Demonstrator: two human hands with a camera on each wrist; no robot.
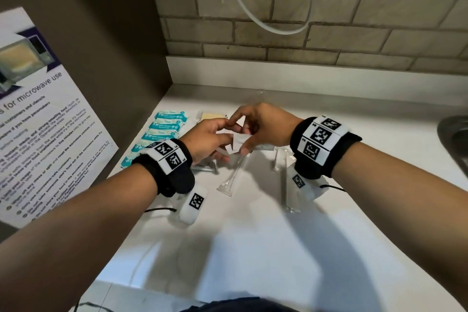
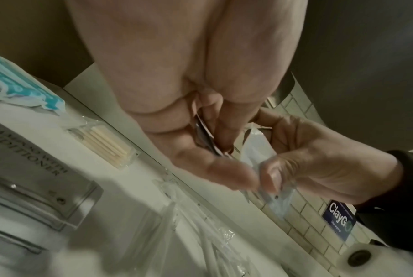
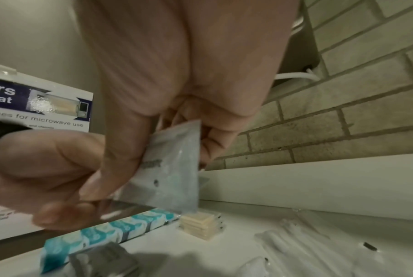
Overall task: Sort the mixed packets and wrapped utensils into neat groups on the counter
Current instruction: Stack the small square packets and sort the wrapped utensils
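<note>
Both hands meet above the white counter (image 1: pixel 253 235). My right hand (image 1: pixel 243 135) pinches a small grey-white sachet (image 3: pixel 172 174) between thumb and fingers. Beside it, my left hand (image 1: pixel 224 139) grips a thin silvery sachet (image 3: pixel 122 208) edge-on, also seen as dark thin edges of the silvery sachet (image 2: pixel 206 136) in the left wrist view. On the counter's left lies a row of teal packets (image 1: pixel 167 129), with beige toothpick packs (image 1: pixel 212 116) behind. Clear wrapped utensils (image 1: pixel 231 177) lie loose under the hands, and more silver sachets (image 1: pixel 205 166) lie beneath my left hand.
A brown cabinet side with a microwave-use notice (image 1: pixel 38 121) closes off the left. The tiled wall (image 1: pixel 329 33) with a hanging cable (image 1: pixel 253 15) stands behind. A metal sink (image 1: pixel 454 139) sits at the right edge. More wrapped utensils (image 1: pixel 286 185) lie under my right wrist.
</note>
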